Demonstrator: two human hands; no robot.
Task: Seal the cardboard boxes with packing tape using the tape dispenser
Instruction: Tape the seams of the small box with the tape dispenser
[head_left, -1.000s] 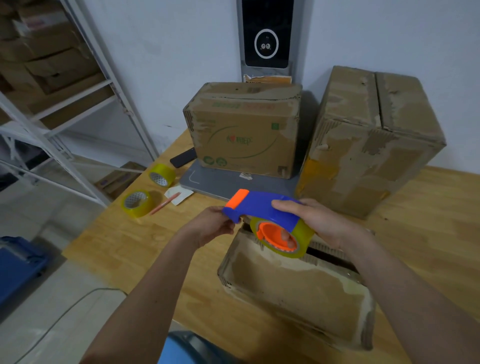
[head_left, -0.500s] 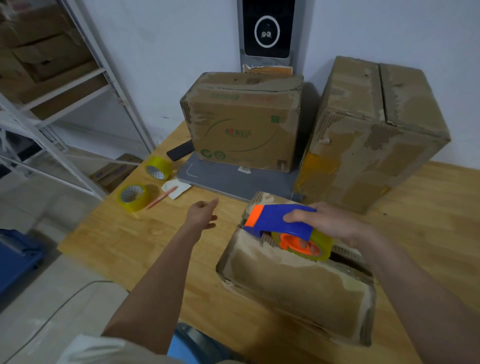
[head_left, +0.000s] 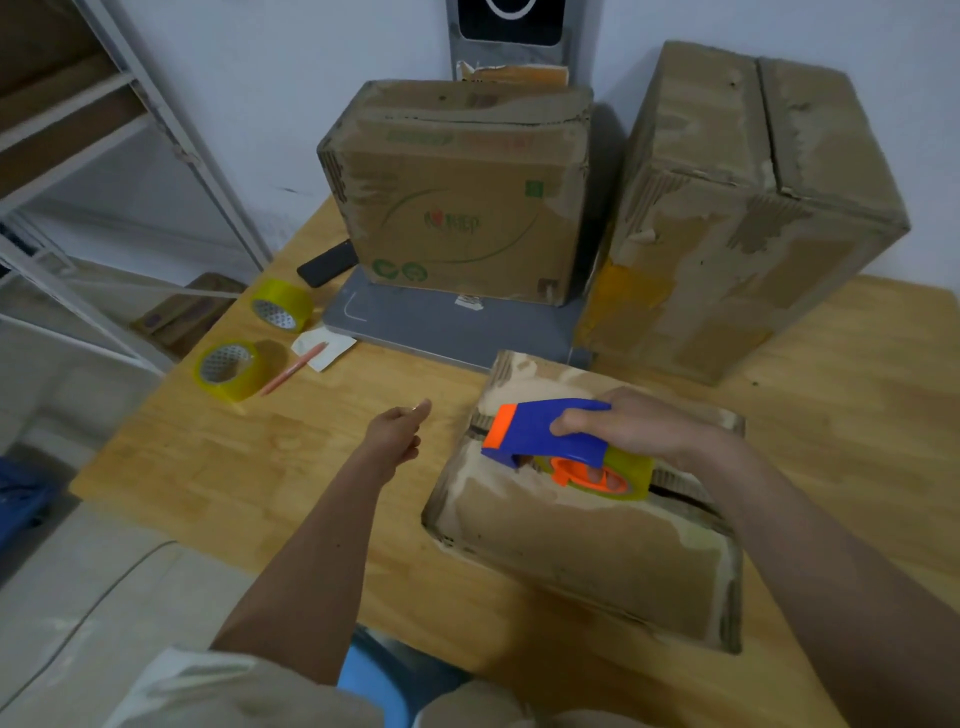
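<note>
Moved since 1 s ago: left hand off the tape dispenser, now loosely curled, empty, over tabletop. Right hand grips dispenser, pressed on near cardboard box seam.

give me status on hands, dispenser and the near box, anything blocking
Right hand grips tape dispenser, set on near box at its seam. Left hand free above table, holding nothing. Nothing seen in the way.
</note>
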